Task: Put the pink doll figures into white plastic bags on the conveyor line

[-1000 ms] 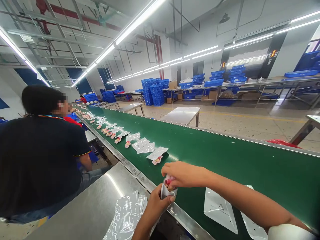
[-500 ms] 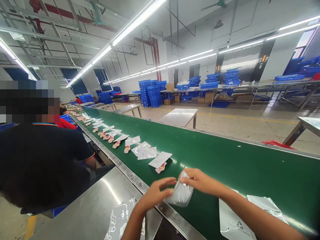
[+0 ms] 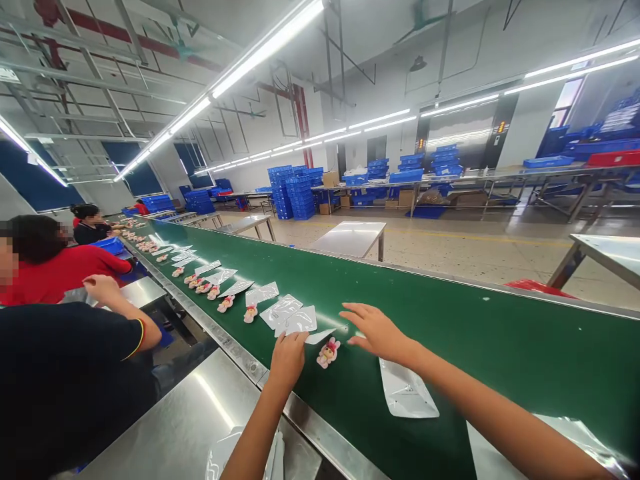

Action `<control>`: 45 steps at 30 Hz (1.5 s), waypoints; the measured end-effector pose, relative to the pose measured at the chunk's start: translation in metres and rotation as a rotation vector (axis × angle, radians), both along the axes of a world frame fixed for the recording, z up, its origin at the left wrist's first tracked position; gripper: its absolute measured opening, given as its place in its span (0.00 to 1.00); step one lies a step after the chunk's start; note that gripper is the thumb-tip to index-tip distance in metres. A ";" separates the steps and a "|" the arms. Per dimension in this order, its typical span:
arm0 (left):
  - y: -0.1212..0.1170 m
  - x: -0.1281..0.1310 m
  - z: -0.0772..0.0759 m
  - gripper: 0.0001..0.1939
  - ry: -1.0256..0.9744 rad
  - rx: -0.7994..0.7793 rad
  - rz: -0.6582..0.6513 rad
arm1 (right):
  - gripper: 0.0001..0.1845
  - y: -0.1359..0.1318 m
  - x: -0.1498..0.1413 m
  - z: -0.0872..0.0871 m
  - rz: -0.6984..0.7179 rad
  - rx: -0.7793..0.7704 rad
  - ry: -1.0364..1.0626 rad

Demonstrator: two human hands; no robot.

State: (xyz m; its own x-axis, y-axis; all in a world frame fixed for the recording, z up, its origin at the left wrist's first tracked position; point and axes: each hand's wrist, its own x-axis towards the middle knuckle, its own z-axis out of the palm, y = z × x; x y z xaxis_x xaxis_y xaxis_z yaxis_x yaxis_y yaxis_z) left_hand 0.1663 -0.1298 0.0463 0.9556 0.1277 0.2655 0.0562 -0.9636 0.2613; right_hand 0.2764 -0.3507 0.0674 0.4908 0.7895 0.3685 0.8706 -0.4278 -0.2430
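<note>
Pinching tilted pouch [image 3: 321, 337] in left hand [image 3: 289, 363] by belt's [image 3: 450, 293] near edge; right hand [image 3: 377, 333], fingers spread, empty; doll [image 3: 328, 353] beside unbagged, more dolls [image 3: 226, 304] left along edge.

Blue crates [image 3: 294, 193] stacked; steel table [image 3: 350, 239] nearer; red crate [image 3: 615, 159] right; strip light [image 3: 269, 49] overhead.

The left hand [image 3: 289, 363] is bare, the left forearm [image 3: 256, 427] behind it too; the right hand [image 3: 380, 333], slim-fingered, is bare, the right forearm [image 3: 480, 405] behind it likewise.
</note>
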 end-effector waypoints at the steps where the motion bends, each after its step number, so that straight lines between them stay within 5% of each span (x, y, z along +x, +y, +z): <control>1: -0.002 -0.008 0.011 0.19 -0.004 0.019 -0.020 | 0.25 0.010 -0.008 0.004 0.079 0.056 -0.048; 4: -0.008 -0.034 0.042 0.17 -0.062 -0.088 -0.074 | 0.13 0.035 -0.030 0.012 0.221 0.175 0.059; 7: -0.013 -0.051 0.052 0.29 -0.221 -0.711 -0.111 | 0.16 0.048 -0.045 0.011 0.210 0.398 0.468; 10: -0.026 -0.055 0.034 0.41 -0.165 -1.364 -0.108 | 0.23 0.051 -0.052 0.002 0.229 0.503 0.868; 12: -0.038 -0.053 0.013 0.37 -0.072 -1.583 0.038 | 0.25 0.046 -0.046 -0.007 0.296 0.382 0.941; 14: -0.049 -0.053 -0.007 0.31 -0.057 -1.692 0.217 | 0.25 0.036 -0.032 -0.017 0.187 0.211 0.862; 18: -0.060 -0.058 -0.031 0.26 -0.081 -1.676 0.272 | 0.24 0.017 0.000 -0.040 -0.189 0.057 0.733; 23: -0.065 -0.067 -0.041 0.25 -0.060 -1.558 0.206 | 0.17 0.019 0.000 -0.051 -0.067 0.084 0.812; 30: -0.073 -0.075 -0.025 0.15 -0.041 -1.181 0.074 | 0.19 0.013 -0.038 0.016 0.106 0.522 0.854; 34: -0.077 -0.075 -0.023 0.18 -0.019 -1.145 0.033 | 0.13 0.002 -0.064 0.032 0.202 0.331 0.753; 37: -0.080 -0.071 -0.026 0.20 0.009 -1.197 -0.054 | 0.09 -0.005 -0.074 0.031 0.139 0.213 0.556; 41: -0.092 -0.065 -0.019 0.22 0.021 -1.249 -0.114 | 0.15 -0.017 -0.086 0.029 0.232 0.187 0.223; 45: -0.105 -0.056 -0.007 0.22 0.058 -1.092 -0.219 | 0.15 -0.030 -0.093 0.026 0.323 0.057 0.345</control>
